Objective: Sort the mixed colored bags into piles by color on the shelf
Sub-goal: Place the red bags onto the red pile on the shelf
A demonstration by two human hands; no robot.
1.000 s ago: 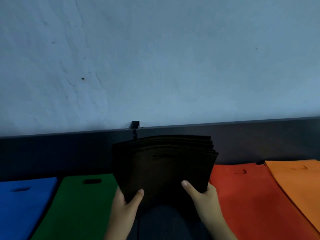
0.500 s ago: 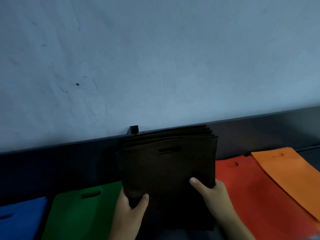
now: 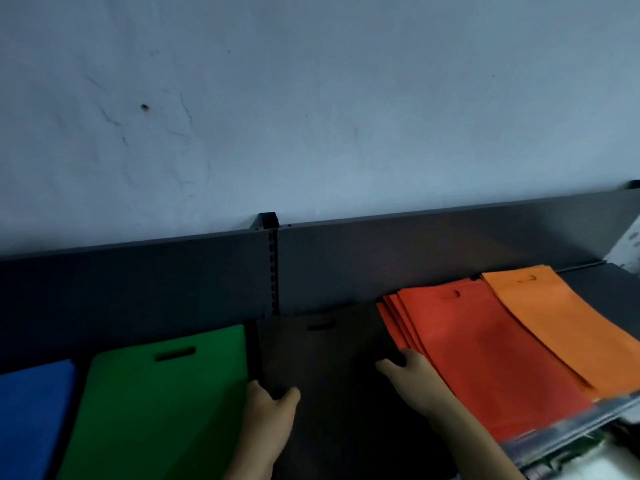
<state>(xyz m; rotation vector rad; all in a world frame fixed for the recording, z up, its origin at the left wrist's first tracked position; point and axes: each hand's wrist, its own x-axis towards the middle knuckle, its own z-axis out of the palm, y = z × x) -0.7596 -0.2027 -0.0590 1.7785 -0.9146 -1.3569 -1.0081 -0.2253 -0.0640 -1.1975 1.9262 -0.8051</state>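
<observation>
Here the stack of dark brown bags (image 3: 325,358) lies flat on the shelf (image 3: 609,282), its handle cut-out toward the dark back panel (image 3: 138,282), right below the slotted upright (image 3: 274,271) in that panel. The left hand (image 3: 268,415) reaches in from below the stack and has its grip on the stack's left edge: the thumb lies on top, the fingers are tucked round the side. The right hand (image 3: 412,379) comes in at a slant from the lower right and holds the stack's right edge, thumb pointing left across the top face, fingers hidden down between the stack and its neighbour. Just left of the brown stack lies the green pile (image 3: 156,403), and beyond that the blue pile (image 3: 31,410), cut off by the frame. Touching the stack's right side is the fanned red pile (image 3: 485,358), partly overlapped on its far side by the orange pile (image 3: 561,327). A pale cracked wall (image 3: 311,116) rises behind the panel.
</observation>
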